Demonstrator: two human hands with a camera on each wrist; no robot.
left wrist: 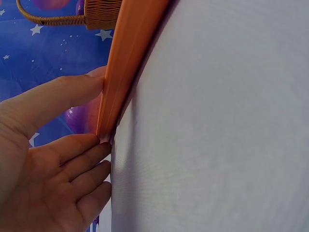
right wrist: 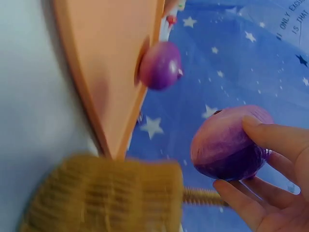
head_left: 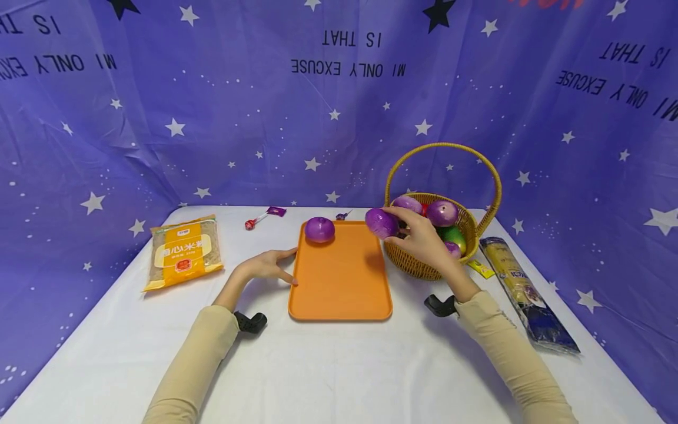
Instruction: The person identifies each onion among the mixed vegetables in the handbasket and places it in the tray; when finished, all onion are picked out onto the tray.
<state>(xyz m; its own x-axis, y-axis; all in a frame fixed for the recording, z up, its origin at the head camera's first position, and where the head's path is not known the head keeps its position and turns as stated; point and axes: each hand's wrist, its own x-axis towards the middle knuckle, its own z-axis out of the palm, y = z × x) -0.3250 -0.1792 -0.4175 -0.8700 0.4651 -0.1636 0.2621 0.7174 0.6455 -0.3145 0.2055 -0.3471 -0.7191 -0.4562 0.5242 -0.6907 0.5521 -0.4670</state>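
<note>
My right hand (head_left: 418, 235) grips a purple onion (head_left: 381, 223) between thumb and fingers, above the right rear corner of an orange tray (head_left: 341, 277) and beside a wicker basket (head_left: 413, 265). In the right wrist view the held onion (right wrist: 231, 142) looks glossy, with paler and darker purple patches. A second purple onion (head_left: 320, 229) sits at the tray's left rear corner. At the tray's left edge, my left hand (head_left: 265, 266) touches the rim with thumb and fingertips spread apart. The left wrist view shows its fingers (left wrist: 79, 159) fairly straight against the tray's edge.
Purple and green produce fills the basket, whose tall handle (head_left: 442, 144) arches up. A yellow bag (head_left: 185, 253) lies at left, a long packet (head_left: 529, 294) at right. A lollipop (head_left: 254, 222), a purple wrapper (head_left: 276, 211) and a small purple sweet (head_left: 341, 217) lie along the back.
</note>
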